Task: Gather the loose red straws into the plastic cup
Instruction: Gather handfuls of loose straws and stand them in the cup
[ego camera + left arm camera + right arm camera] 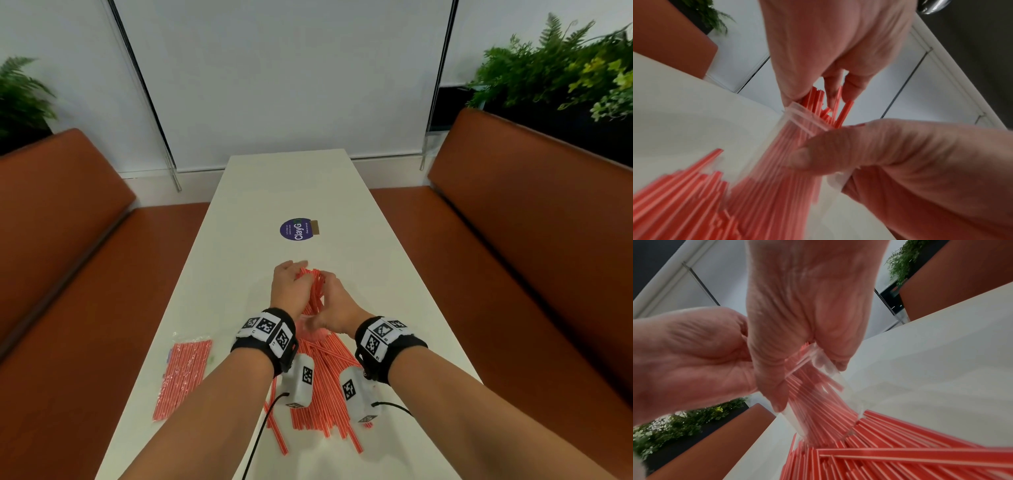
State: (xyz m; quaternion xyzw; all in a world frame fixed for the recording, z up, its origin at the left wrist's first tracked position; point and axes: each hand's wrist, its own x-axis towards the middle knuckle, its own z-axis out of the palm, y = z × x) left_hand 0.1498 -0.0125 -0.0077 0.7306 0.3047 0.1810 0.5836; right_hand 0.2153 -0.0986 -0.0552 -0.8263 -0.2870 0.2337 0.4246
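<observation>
A clear plastic cup [307,327] stands tilted at the middle of the white table [376,274], packed with red straws [313,286]. My right hand [329,308] grips the cup's wall [818,394], thumb on one side and fingers on the other. My left hand [294,275] is curled round the straw tops [818,100] that stick out above the rim [803,116]. Loose red straws [318,387] lie fanned on the table beneath both wrists, right up against the cup's base [879,459].
A sealed packet of red straws [185,373] lies near the table's left edge. A round purple sticker [296,229] sits farther along the table. Brown benches [68,274] [531,257] run along both sides, with plants behind them.
</observation>
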